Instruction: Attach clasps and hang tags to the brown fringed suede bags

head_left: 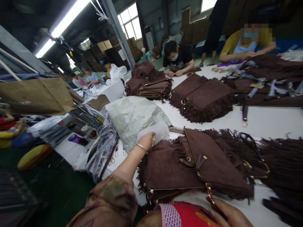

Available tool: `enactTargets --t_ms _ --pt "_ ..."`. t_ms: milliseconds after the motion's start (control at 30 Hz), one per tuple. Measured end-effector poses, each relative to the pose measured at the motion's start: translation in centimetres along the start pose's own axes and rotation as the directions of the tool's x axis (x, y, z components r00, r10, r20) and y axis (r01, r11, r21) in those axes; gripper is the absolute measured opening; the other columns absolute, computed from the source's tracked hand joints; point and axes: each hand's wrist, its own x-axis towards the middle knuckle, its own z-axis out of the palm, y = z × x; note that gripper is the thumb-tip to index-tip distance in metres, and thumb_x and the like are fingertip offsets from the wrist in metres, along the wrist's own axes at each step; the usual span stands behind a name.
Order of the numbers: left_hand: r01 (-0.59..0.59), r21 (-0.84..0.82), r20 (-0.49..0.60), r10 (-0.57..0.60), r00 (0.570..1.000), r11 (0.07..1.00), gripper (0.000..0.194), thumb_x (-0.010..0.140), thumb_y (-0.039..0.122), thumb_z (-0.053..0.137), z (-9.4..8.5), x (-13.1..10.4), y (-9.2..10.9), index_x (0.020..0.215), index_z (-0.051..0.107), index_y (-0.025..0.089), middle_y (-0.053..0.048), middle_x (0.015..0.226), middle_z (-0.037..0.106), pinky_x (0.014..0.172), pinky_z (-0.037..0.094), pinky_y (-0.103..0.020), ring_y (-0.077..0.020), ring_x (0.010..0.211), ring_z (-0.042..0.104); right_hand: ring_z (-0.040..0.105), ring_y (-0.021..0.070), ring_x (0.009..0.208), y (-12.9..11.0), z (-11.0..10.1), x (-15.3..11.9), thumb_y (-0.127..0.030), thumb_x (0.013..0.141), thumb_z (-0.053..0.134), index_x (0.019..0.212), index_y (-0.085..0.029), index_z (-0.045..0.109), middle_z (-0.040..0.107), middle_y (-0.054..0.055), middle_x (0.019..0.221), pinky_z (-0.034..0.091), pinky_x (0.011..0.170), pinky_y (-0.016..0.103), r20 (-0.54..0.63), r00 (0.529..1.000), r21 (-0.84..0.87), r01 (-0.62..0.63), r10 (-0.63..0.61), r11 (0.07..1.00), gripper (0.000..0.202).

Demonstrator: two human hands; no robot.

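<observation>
My left hand, a bracelet on its wrist, reaches over the table with curled fingers. It touches a white translucent sheet by a pale plastic bag; a small gold-coloured piece shows at its fingers, but what they grip is hidden. Low at the right, my right hand pinches a dark strap with a gold-coloured clasp at its end. Just above that clasp lies a brown fringed handbag, tilted across another brown bag.
Scissors lie on the bags at right. Stacked fringed bags and a zippered pile stand farther back. Plastic-wrapped straps line the left edge. Across the table sit a person in black and another in yellow.
</observation>
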Motion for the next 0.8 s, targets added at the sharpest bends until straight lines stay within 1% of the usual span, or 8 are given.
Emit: enactTargets --t_ms 100,167,267,333,400,500,600,800 --pt "-0.025 -0.101 -0.086 0.016 0.996 0.995 0.018 0.088 0.018 0.048 -0.9 -4.2 0.8 0.099 0.061 0.013 -0.013 0.092 0.068 0.08 0.048 -0.034 -0.0226 0.088 0.065 0.066 0.0267 0.109 0.2 -0.7 -0.4 -0.047 0.085 0.06 0.123 -0.024 0.067 0.067 0.008 0.123 0.053 0.094 0.033 -0.087 0.996 -0.128 0.016 -0.027 0.992 0.044" --pt "0.01 -0.404 -0.074 -0.044 0.996 0.915 0.016 0.09 0.025 0.047 -1.1 -7.0 1.7 0.094 0.058 0.015 -0.008 0.08 0.066 0.065 0.05 -0.029 -0.0179 0.072 0.063 0.065 0.0287 0.11 -0.5 -2.0 -0.7 -0.05 0.081 0.063 0.119 -0.024 0.069 0.067 0.009 0.122 0.054 0.094 0.036 -0.16 0.987 -0.154 -0.009 -0.016 0.988 0.046" --pt "0.129 -0.857 0.121 -0.049 0.991 0.499 0.023 0.086 0.038 0.055 -0.9 -10.6 3.6 0.089 0.055 0.016 -0.001 0.068 0.06 0.043 0.042 -0.019 -0.0104 0.051 0.054 0.07 0.026 0.099 -3.5 -4.6 -0.5 -0.051 0.085 0.057 0.105 -0.025 0.074 0.073 0.008 0.109 0.057 0.086 0.033 -0.164 0.984 -0.023 -0.075 0.07 0.997 0.037" --pt "0.198 -0.947 0.214 0.038 0.976 0.254 0.031 0.079 0.043 0.064 -0.8 -12.3 5.3 0.088 0.053 0.015 0.001 0.066 0.058 0.038 0.04 -0.016 -0.0079 0.048 0.052 0.071 0.0231 0.09 -6.0 -6.0 -0.1 -0.05 0.088 0.052 0.1 -0.025 0.075 0.075 0.007 0.098 0.057 0.081 0.03 -0.106 0.989 0.116 -0.094 0.107 0.989 0.036" --pt "0.247 -0.96 0.26 0.097 0.961 0.131 0.036 0.074 0.043 0.071 -0.7 -13.5 7.1 0.087 0.052 0.015 0.002 0.066 0.059 0.038 0.042 -0.015 -0.0071 0.049 0.053 0.069 0.0215 0.088 -8.4 -6.8 0.5 -0.049 0.09 0.051 0.099 -0.024 0.074 0.074 0.006 0.095 0.056 0.079 0.029 -0.104 0.99 0.228 -0.069 0.095 0.971 0.034" --pt "0.272 -0.956 0.285 0.139 0.948 0.105 0.037 0.071 0.041 0.074 -0.4 -14.5 10.2 0.086 0.052 0.015 0.001 0.067 0.061 0.039 0.046 -0.015 -0.0079 0.051 0.056 0.065 0.0208 0.095 -11.0 -6.9 1.2 -0.044 0.09 0.053 0.099 -0.023 0.072 0.071 0.007 0.102 0.051 0.086 0.03 -0.199 0.98 0.312 0.046 0.018 0.949 0.03" --pt "0.234 -0.955 0.266 0.178 0.947 0.183 0.033 0.074 0.04 0.071 0.3 -15.1 13.6 0.086 0.053 0.015 0.0 0.068 0.062 0.041 0.047 -0.016 -0.0088 0.051 0.058 0.062 0.0203 0.09 -12.5 -6.4 1.6 -0.04 0.086 0.059 0.101 -0.02 0.071 0.069 0.006 0.098 0.049 0.082 0.031 -0.212 0.976 0.347 0.124 -0.051 0.93 0.027" --pt "0.119 -0.945 0.22 0.323 0.92 0.304 0.03 0.078 0.04 0.068 2.1 -15.2 18.3 0.087 0.057 0.013 0.0 0.068 0.061 0.046 0.043 -0.018 -0.0071 0.049 0.054 0.056 0.0139 0.064 -11.8 -4.9 1.0 -0.04 0.081 0.066 0.075 -0.015 0.068 0.063 0.0 0.068 0.043 0.061 0.025 -0.096 0.982 0.629 -0.068 0.164 0.775 0.026"
